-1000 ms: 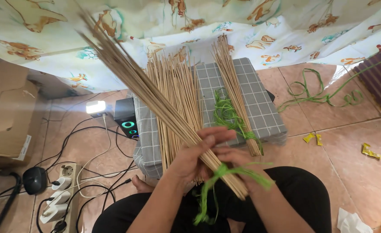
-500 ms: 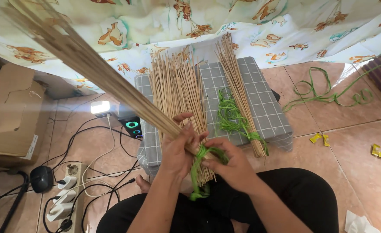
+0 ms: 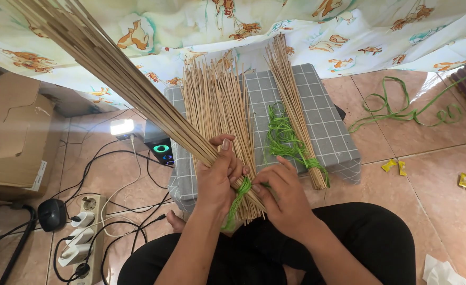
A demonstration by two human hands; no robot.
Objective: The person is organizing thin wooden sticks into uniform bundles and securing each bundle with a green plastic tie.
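My left hand (image 3: 218, 177) grips a long bundle of thin bamboo sticks (image 3: 111, 74) near its lower end; the bundle slants up to the top left corner. A green plastic string (image 3: 238, 198) is wrapped around the bundle's end, and my right hand (image 3: 281, 195) pinches it right beside my left. Behind my hands a grey checked cushion (image 3: 328, 126) carries a loose pile of sticks (image 3: 217, 105), a tied bundle (image 3: 293, 105) and a tangle of green strings (image 3: 281, 138).
A small black speaker with a green light (image 3: 159, 145), a power strip with plugs (image 3: 77, 240) and cables lie on the tiled floor at left, next to a cardboard box (image 3: 11, 137). More green string (image 3: 402, 108) trails at right. A printed cloth (image 3: 233, 24) hangs behind.
The held bundle has swung further to the upper left. The loose green string that hung out to the right is now wound tight at the bundle's end, with my right hand close against my left.
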